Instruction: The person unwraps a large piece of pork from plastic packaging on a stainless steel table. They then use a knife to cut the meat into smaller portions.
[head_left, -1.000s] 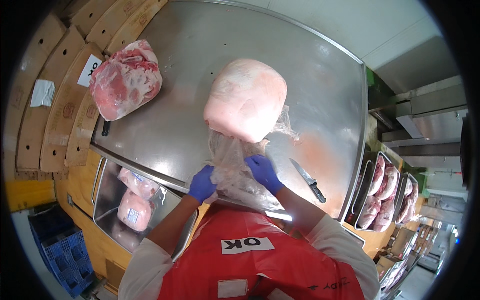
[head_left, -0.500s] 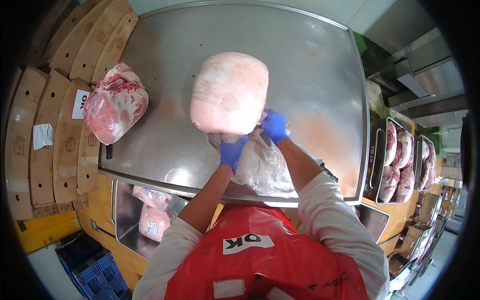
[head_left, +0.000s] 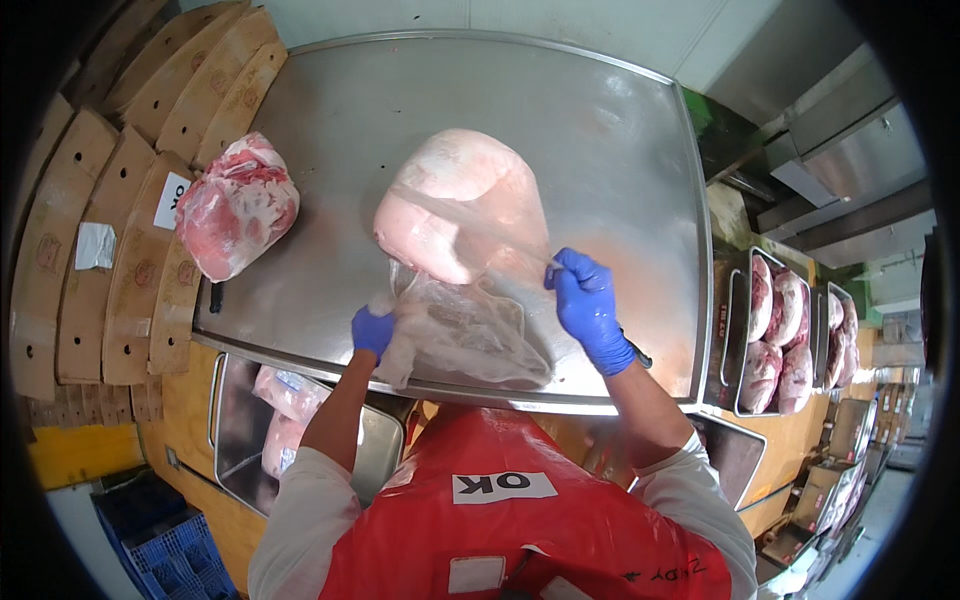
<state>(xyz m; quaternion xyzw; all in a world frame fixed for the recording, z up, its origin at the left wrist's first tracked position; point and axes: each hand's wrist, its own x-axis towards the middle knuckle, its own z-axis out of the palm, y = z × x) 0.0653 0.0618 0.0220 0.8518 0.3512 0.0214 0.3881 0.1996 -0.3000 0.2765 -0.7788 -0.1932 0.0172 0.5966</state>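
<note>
Steel table [head_left: 620, 150], two meat cuts [head_left: 455, 205], perhaps plastic [head_left: 465, 335].

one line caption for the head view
Blue-gloved left hand and right hand peel clear plastic bag off large pale pink meat cut

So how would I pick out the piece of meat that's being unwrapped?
Start at the big steel table. Near its middle lies a large pale pink cut of meat, with a clear plastic bag trailing from it toward the two blue-gloved hands. The other cut, at the table's left edge, is redder, more marbled and away from both hands.
</note>
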